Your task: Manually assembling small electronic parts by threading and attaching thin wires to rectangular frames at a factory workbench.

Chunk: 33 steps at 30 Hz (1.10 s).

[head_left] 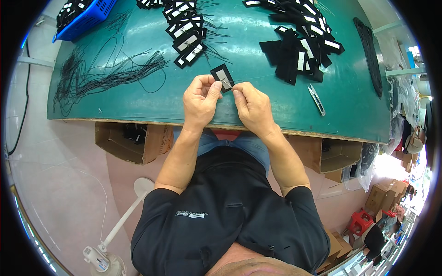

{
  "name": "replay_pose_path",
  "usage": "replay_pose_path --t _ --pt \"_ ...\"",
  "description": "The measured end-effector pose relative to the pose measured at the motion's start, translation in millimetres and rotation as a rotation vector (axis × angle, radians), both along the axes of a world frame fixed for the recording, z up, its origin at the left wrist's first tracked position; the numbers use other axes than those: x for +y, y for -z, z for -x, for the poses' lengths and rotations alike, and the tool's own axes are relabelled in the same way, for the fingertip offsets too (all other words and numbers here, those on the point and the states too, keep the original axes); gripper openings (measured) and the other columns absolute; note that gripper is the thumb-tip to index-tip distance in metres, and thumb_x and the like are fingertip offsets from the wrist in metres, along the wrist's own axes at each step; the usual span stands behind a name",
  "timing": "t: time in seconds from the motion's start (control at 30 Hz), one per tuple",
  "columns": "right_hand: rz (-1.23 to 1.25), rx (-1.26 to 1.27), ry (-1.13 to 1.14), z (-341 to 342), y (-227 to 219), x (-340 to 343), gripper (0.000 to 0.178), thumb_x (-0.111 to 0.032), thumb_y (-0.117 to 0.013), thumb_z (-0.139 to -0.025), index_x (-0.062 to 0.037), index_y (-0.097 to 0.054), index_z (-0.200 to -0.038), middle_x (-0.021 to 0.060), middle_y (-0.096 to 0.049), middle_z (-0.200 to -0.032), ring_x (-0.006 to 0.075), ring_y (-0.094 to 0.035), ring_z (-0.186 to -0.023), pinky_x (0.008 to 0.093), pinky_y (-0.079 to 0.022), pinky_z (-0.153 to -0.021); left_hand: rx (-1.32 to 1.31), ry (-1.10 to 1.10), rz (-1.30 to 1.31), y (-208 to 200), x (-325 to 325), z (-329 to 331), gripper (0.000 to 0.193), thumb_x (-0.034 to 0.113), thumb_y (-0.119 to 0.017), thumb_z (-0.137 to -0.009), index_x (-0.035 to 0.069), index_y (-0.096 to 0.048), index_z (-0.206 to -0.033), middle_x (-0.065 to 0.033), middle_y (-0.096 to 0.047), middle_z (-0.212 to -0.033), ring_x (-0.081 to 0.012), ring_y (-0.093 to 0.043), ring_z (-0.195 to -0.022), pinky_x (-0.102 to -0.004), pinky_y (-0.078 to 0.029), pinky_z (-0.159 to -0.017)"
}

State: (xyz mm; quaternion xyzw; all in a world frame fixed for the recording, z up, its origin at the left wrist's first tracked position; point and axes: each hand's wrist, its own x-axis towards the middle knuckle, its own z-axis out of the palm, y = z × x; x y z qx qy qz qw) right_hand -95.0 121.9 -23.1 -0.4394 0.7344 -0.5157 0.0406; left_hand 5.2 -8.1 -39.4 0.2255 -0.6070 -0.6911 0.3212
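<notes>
Just over the table's near edge, my left hand (200, 103) grips a small black rectangular piece with a white label (223, 77) between thumb and fingers. A thin dark cord (235, 83) runs at its lower right side, where my right hand (254, 106) closes on it in a pinch. The fingertips partly hide the cord's end. Beyond my hands lies a row of similar black labelled pieces (186, 39) with cords trailing to the right. Silver thread snips (316, 99) rest on the table to the right of my right hand.
On the green table (138, 103), a tangle of dark cords (115, 73) spreads at left. A blue basket (87, 20) stands far left, a pile of black pieces (301, 46) far right, and a dark hank (368, 57) at the right edge. Cardboard boxes (154, 145) sit below the edge.
</notes>
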Motion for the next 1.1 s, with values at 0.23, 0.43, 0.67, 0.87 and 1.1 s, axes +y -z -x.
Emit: replay_pose_path --t 0.23,0.43,0.67,0.87,1.1 --pt "0.014 -0.025 -0.004 0.0 1.8 -2.0 0.005 -0.004 -0.064 -0.097 -0.0006 -0.066 -0.101 0.0158 -0.067 -0.081 0.0272 -0.065 -0.066 0.0343 -0.051 -0.061 0.021 -0.006 0.02 0.9 1.1 1.5 0.015 0.011 -0.072 -0.097 0.001 -0.062 -0.104 0.0001 -0.066 -0.081 -0.0051 -0.061 -0.068 -0.0179 -0.047 -0.059" --pt "0.007 -0.071 -0.021 0.4 1.5 -1.3 0.005 -0.004 -0.064 -0.097 -0.0001 -0.066 -0.101 0.0158 -0.067 -0.081 0.0255 -0.064 -0.064 0.0336 -0.05 -0.06 0.004 0.005 0.022 0.4 0.4 0.8 0.014 0.008 -0.071 -0.097 -0.001 -0.063 -0.103 -0.0016 -0.068 -0.088 -0.006 -0.062 -0.072 -0.0209 -0.052 -0.064" --pt "0.012 -0.077 -0.019 0.1 3.1 -2.0 0.006 -0.004 -0.064 -0.097 0.0002 -0.066 -0.101 0.015 -0.067 -0.08 0.0241 -0.064 -0.064 0.0331 -0.05 -0.06 -0.002 -0.008 0.042 0.0 2.0 1.2 0.014 0.008 -0.072 -0.097 -0.001 -0.064 -0.103 -0.0019 -0.068 -0.088 -0.0062 -0.063 -0.072 -0.0211 -0.052 -0.064" --pt "0.009 -0.075 -0.021 0.7 4.2 -1.9 0.006 -0.004 -0.064 -0.098 0.0001 -0.066 -0.102 0.0142 -0.067 -0.08 0.0225 -0.064 -0.064 0.0324 -0.049 -0.059 -0.015 -0.011 0.048 -0.9 2.1 0.9 0.014 0.008 -0.072 -0.097 -0.001 -0.064 -0.102 -0.0017 -0.068 -0.086 -0.0061 -0.063 -0.071 -0.0211 -0.052 -0.063" --pt "0.04 -0.088 -0.022 0.8 5.4 -3.1 0.006 -0.005 -0.063 -0.099 0.0001 -0.066 -0.101 0.014 -0.066 -0.079 0.0207 -0.063 -0.063 0.0312 -0.049 -0.059 -0.033 -0.014 0.057 -1.3 1.4 0.8 0.014 0.008 -0.072 -0.096 -0.002 -0.064 -0.101 -0.0014 -0.068 -0.084 -0.0059 -0.063 -0.07 -0.0206 -0.051 -0.061"
